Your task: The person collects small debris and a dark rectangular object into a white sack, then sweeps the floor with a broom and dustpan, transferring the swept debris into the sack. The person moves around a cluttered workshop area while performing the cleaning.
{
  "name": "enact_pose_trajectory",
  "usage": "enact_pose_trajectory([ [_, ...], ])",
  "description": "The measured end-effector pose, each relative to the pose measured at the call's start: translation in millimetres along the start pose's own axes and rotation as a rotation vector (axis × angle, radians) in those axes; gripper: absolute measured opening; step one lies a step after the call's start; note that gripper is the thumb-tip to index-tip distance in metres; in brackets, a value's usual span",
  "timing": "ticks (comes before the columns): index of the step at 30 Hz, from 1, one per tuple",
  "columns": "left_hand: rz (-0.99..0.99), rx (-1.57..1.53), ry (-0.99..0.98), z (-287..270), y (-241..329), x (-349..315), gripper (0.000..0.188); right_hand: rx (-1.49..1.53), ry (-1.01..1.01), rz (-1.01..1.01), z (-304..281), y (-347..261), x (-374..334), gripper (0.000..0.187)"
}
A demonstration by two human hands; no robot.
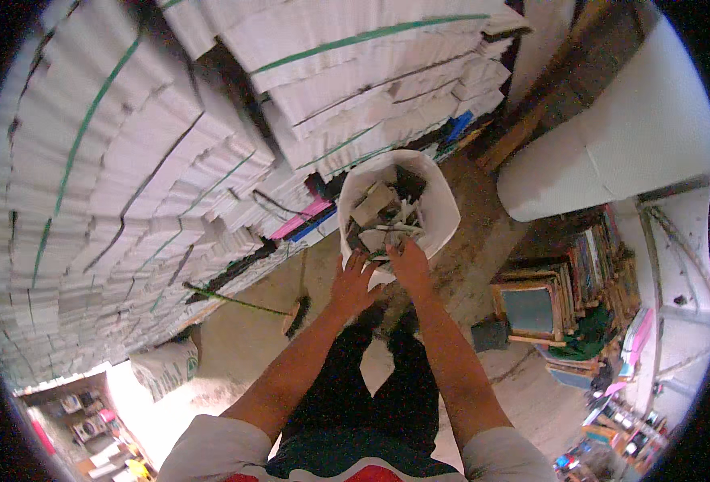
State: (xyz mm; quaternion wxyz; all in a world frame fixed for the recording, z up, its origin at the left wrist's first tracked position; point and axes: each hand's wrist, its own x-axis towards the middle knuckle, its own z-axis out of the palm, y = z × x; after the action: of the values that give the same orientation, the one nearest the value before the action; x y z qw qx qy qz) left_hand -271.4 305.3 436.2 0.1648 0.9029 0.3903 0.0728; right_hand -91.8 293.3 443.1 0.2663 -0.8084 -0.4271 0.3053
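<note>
In front of my legs stands a white bin (pixel 443 193), holding rubble-like scraps: a tan blocky piece (pixel 377 204), pale flat shards (pixel 387 238) and thin sticks. My left hand (pixel 355 283) lies over the bin's near left rim, fingers spread and pointing inward. Just to its right, my right hand (pixel 408 267) reaches over the near rim with fingers curled down among the pale pieces. What those fingers grip is too small and blurred to name.
Tall strapped stacks of white sheets (pixel 130 145) line the left and far side. A broom (pixel 295 316) lies on the floor at left, near a white sack (pixel 165 368). Wooden frames (pixel 529 312) lean at right, below a large white roll (pixel 612 145).
</note>
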Motion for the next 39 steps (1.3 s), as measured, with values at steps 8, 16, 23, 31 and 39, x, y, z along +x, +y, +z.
enact_pose_trajectory([
  [8,-0.441,-0.19,0.18,-40.2,-35.9,-76.8,0.053,-0.438,0.143,-0.248,70.3,-14.0,-32.8,0.052],
  [16,-1.344,-0.429,0.588,36.2,-261.4,-265.0,0.066,-0.279,-0.004,-0.58,161.3,-117.2,-93.7,0.058],
  [23,-1.257,-0.462,0.857,7.9,-404.0,-303.2,0.072,-0.203,-0.273,-0.535,265.2,-156.3,-145.4,0.056],
  [31,-0.849,-0.413,0.292,-29.8,-381.8,-278.6,0.028,-0.111,-0.498,-0.325,308.2,-155.6,-185.0,0.064],
  [39,-0.2,-0.29,-0.177,-101.4,-132.5,-232.5,0.04,1.164,-0.439,0.916,242.3,-111.5,-224.5,0.074],
])
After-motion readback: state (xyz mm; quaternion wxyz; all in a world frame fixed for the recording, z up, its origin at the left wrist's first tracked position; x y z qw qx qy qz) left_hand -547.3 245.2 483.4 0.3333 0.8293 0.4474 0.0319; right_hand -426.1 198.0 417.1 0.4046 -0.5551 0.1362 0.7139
